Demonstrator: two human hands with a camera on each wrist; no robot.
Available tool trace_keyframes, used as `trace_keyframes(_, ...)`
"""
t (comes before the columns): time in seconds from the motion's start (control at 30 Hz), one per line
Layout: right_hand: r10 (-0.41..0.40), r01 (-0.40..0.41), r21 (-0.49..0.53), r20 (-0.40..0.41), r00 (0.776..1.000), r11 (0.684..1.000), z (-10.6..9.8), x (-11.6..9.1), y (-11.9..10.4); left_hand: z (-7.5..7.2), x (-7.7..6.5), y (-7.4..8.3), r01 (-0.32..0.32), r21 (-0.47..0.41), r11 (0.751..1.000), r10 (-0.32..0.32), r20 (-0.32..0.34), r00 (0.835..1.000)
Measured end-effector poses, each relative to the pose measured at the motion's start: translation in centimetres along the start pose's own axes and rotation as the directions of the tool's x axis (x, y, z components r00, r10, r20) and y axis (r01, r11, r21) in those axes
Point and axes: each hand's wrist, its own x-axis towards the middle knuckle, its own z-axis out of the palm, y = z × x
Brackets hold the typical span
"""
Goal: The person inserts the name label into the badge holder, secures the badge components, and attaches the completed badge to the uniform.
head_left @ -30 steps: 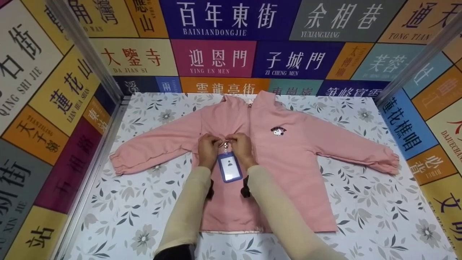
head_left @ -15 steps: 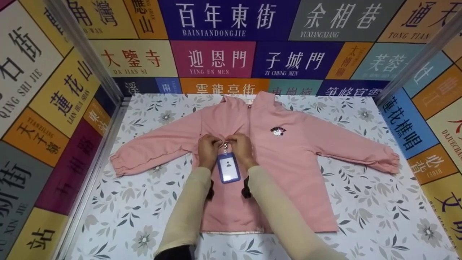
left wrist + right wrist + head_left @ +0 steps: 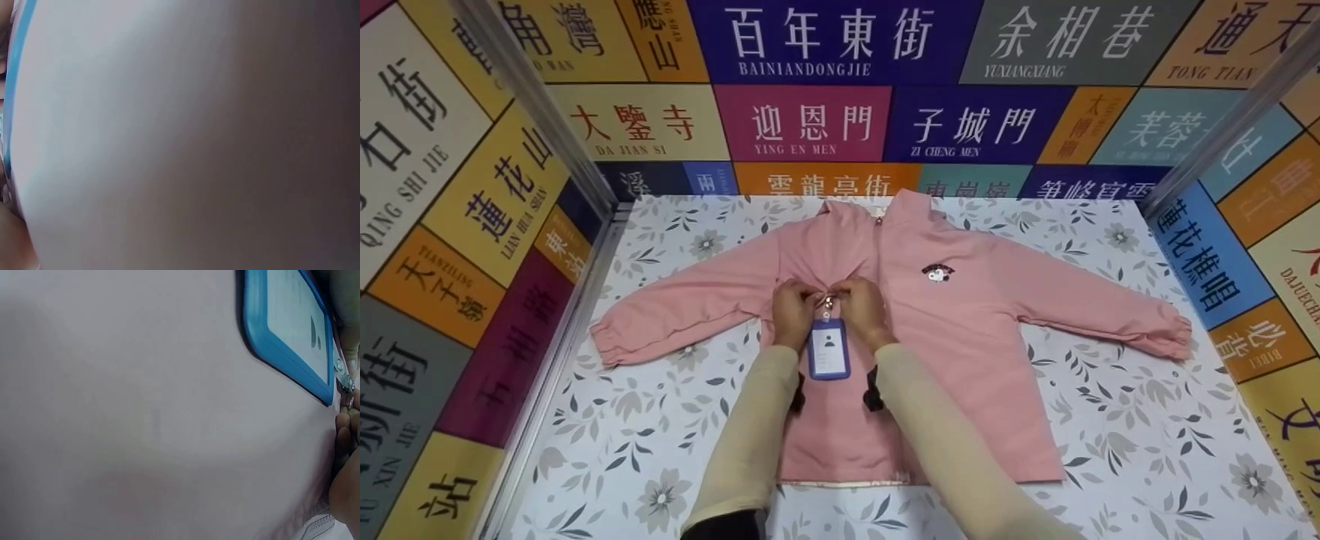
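A pink jacket (image 3: 960, 352) lies spread flat with its front up. Against its chest, left of the zipper, hangs an ID badge holder (image 3: 829, 356) with a blue frame and a printed card. My left hand (image 3: 793, 311) and right hand (image 3: 861, 309) meet above it, fingertips pinching around its metal clip (image 3: 828, 302). Creases in the cloth run toward the fingertips, which hide where clip and fabric meet. In the right wrist view the badge holder (image 3: 298, 332) and clip (image 3: 347, 379) show close up beside the fingers. Mostly blurred pink cloth (image 3: 169, 135) fills the left wrist view.
A white cloth with grey leaves and flowers (image 3: 660, 450) covers the table. Panels with Chinese lettering (image 3: 802, 120) wall the back and both sides. Jacket sleeves (image 3: 682, 307) stretch out left and right. A small cartoon patch (image 3: 937, 272) sits on the right chest.
The badge holder has swung a little to the left and now hangs nearly straight, with less glare on its card. Both hands have stayed in place.
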Motion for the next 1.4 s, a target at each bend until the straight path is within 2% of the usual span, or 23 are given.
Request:
trace_keyframes(0.37, 0.033, -0.033, 0.005, -0.013, 0.999, 0.999, 0.1, -0.2, 0.3, 0.1, 0.2, 0.3, 0.061, -0.019, 0.998, -0.06, 0.032, 0.998)
trace_keyframes(0.5, 0.023, -0.022, 0.049, -0.019, 1.0, 0.999, -0.1, -0.1, 0.4, -0.1, 0.4, 0.6, 0.082, -0.028, 0.996, -0.08, 0.078, 0.994)
trace_keyframes(0.7, 0.035, -0.036, 0.118, 0.009, 0.999, 0.992, -0.4, 0.3, 0.5, -0.3, 0.6, 0.7, 0.083, -0.04, 0.996, -0.078, 0.111, 0.991)
trace_keyframes(1.0, 0.103, -0.125, 0.226, 0.105, 0.989, 0.966, -0.9, 1.0, 0.7, -0.5, 1.1, 0.8, 0.107, -0.05, 0.993, -0.099, 0.151, 0.984)
trace_keyframes(1.17, 0.129, -0.158, 0.25, 0.128, 0.983, 0.955, -1.6, 1.1, 0.7, -0.6, 1.3, 0.8, 0.087, -0.023, 0.996, -0.082, 0.16, 0.984)
trace_keyframes(1.4, 0.142, -0.189, 0.333, 0.161, 0.977, 0.924, -3.1, 0.9, 0.9, -1.2, 1.6, 0.9, 0.028, 0.018, 0.999, -0.031, 0.176, 0.984)
